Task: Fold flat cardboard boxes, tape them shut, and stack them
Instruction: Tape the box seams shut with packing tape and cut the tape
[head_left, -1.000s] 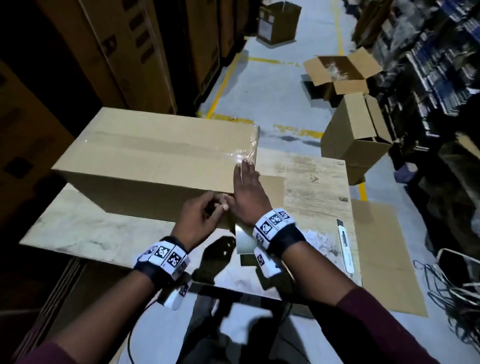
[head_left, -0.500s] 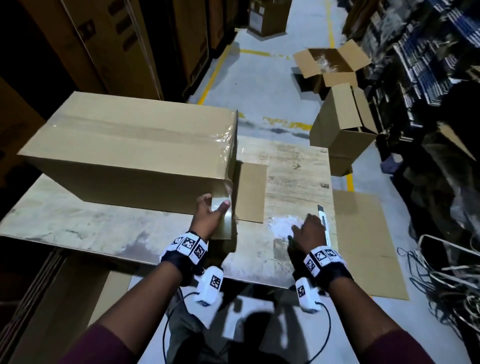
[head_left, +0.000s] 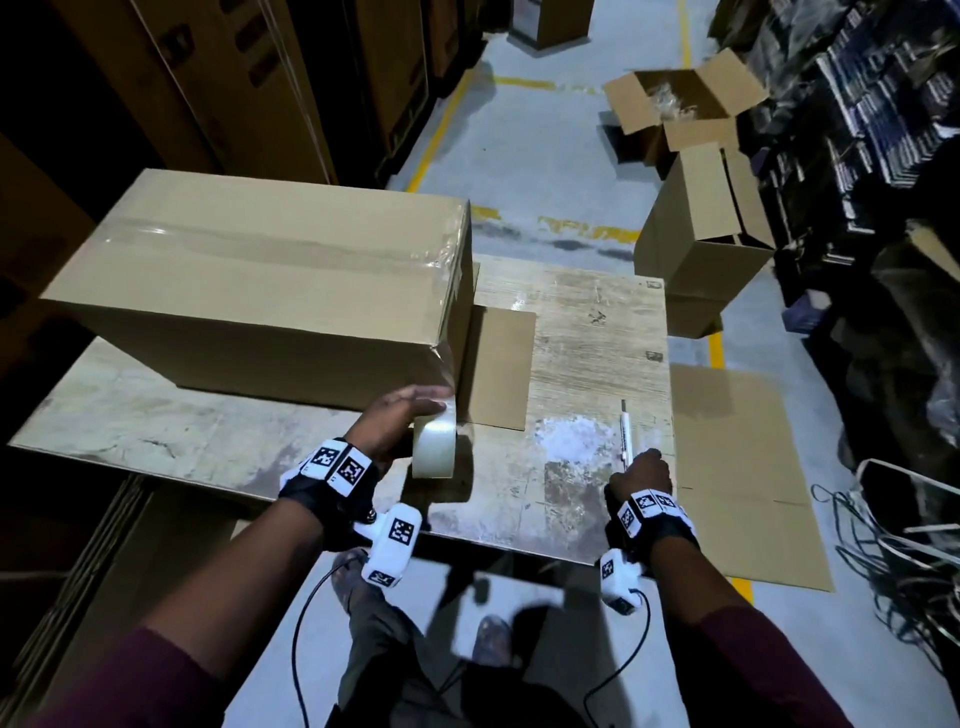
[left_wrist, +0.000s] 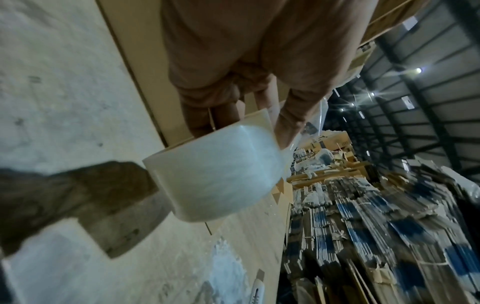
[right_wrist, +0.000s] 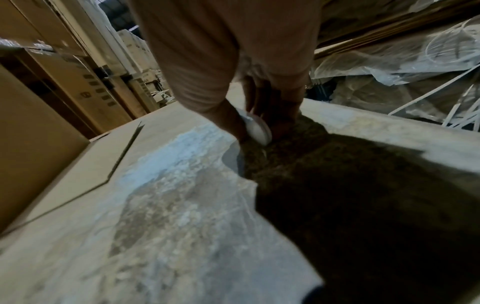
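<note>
A large closed cardboard box with clear tape along its top seam sits on the left of the worn table. My left hand grips a roll of clear tape at the box's near right corner, and a strip of tape runs up that corner. In the left wrist view the fingers curl round the tape roll. My right hand is closed on the near end of a white utility knife lying near the table's right edge; the right wrist view shows the knife's white butt pinched between fingers.
A flat cardboard piece lies beside the box on the table. A flattened cardboard sheet lies on the floor at right. An upright open box and another open box stand beyond. Loose cables and packed shelves are at right.
My right hand left the box's end, crossed to the table's right edge and took hold of the knife. My left hand has drawn the tape roll down from the box corner.
</note>
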